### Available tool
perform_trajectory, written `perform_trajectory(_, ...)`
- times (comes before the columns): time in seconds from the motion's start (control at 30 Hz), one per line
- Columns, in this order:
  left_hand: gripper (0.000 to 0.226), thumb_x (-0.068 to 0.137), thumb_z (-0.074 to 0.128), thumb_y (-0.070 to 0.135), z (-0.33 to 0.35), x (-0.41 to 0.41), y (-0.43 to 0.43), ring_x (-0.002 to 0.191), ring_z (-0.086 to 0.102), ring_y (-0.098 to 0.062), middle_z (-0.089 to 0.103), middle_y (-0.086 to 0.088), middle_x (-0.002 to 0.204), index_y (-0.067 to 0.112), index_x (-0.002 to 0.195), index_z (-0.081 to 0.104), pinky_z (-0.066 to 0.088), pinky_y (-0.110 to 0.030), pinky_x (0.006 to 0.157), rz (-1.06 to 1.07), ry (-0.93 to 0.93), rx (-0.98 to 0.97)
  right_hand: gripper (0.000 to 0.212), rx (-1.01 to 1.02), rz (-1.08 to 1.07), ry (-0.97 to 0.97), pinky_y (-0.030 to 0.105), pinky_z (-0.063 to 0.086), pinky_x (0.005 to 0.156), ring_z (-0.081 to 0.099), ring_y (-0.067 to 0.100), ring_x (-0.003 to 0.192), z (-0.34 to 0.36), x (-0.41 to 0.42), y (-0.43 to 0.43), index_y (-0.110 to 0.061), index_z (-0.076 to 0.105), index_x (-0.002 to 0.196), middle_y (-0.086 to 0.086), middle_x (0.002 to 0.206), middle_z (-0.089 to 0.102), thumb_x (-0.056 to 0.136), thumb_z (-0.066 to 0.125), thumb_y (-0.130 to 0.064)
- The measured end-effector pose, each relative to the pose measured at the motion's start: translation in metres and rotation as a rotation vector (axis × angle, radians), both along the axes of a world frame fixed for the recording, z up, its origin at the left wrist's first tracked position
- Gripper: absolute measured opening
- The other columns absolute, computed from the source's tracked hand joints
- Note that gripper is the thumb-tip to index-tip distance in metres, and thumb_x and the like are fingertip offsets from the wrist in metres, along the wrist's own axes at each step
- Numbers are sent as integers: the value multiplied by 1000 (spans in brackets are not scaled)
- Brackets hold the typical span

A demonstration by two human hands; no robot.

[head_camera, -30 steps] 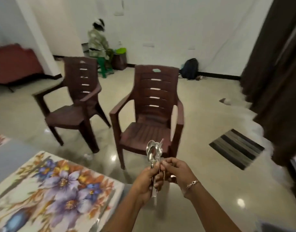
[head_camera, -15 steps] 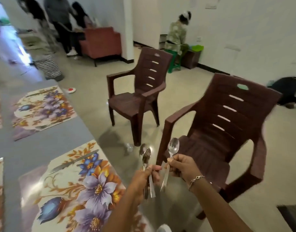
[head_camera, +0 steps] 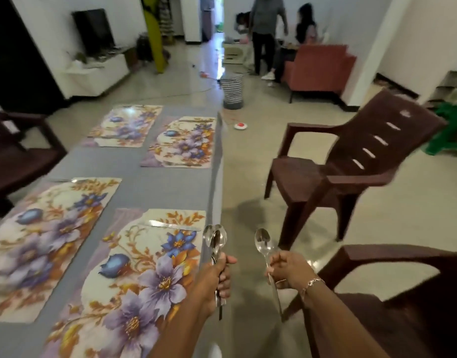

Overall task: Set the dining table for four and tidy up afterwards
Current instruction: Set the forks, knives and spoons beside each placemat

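My left hand (head_camera: pixel 217 277) grips a bunch of steel spoons (head_camera: pixel 215 239), bowls up, over the right edge of the grey dining table (head_camera: pixel 150 187). My right hand (head_camera: pixel 287 270) holds a single spoon (head_camera: pixel 263 242) upright, just off the table above the floor. Several floral placemats lie on the table; the nearest one (head_camera: pixel 134 275) is directly left of my left hand. A knife (head_camera: pixel 170 225) lies along that mat's far edge.
A brown plastic chair (head_camera: pixel 346 164) stands right of the table, another (head_camera: pixel 403 293) close at my right arm, a third (head_camera: pixel 13 153) at the far left. A striped basket (head_camera: pixel 232 90), a red sofa (head_camera: pixel 318 68) and people stand farther back.
My view has swung left from the chairs to the table. My right hand drew one spoon out of the bunch and moved it apart to the right; the left keeps the rest.
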State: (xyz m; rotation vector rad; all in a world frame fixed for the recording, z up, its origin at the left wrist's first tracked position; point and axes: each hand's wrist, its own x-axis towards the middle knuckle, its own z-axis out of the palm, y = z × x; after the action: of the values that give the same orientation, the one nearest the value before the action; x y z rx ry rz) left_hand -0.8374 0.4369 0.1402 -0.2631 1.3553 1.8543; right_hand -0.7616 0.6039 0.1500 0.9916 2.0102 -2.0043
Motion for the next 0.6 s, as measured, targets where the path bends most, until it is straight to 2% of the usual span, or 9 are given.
perform_trajectory(0.2, 29, 102, 35, 25, -12, -40, -22, 28, 20, -3, 29, 6, 40, 4, 89, 51, 18, -9, 30, 287, 43, -39, 25, 5, 279, -25, 16, 42, 41, 63, 3, 52, -12, -78, -4, -8, 51, 76, 8, 66, 54, 85, 51, 15)
perform_trajectory(0.37, 36, 101, 37, 26, -22, -77, -42, 28, 21, -3, 29, 4, 40, 6, 74, 48, 17, -10, 30, 519, 3, 30, 24, 68, 496, -37, 16, 45, 44, 60, 3, 49, -17, -159, -15, -9, 52, 76, 13, 74, 56, 83, 54, 14)
perform_trajectory(0.5, 33, 102, 34, 22, -28, -107, -56, 27, 20, -3, 29, 4, 40, 4, 83, 53, 17, -8, 31, 654, -9, 44, 21, 182, 655, -69, 18, 43, 44, 51, 8, 48, -21, -220, -30, -7, 55, 80, 7, 65, 53, 82, 56, 14)
perform_trajectory(0.6, 31, 102, 34, 22, -30, -128, -65, 28, 20, -3, 28, 5, 40, 4, 85, 53, 18, -8, 33, 696, 20, 14, 28, 272, 750, -63, 16, 43, 40, 46, 6, 43, -24, -259, -44, -10, 54, 69, 5, 60, 47, 80, 55, 16)
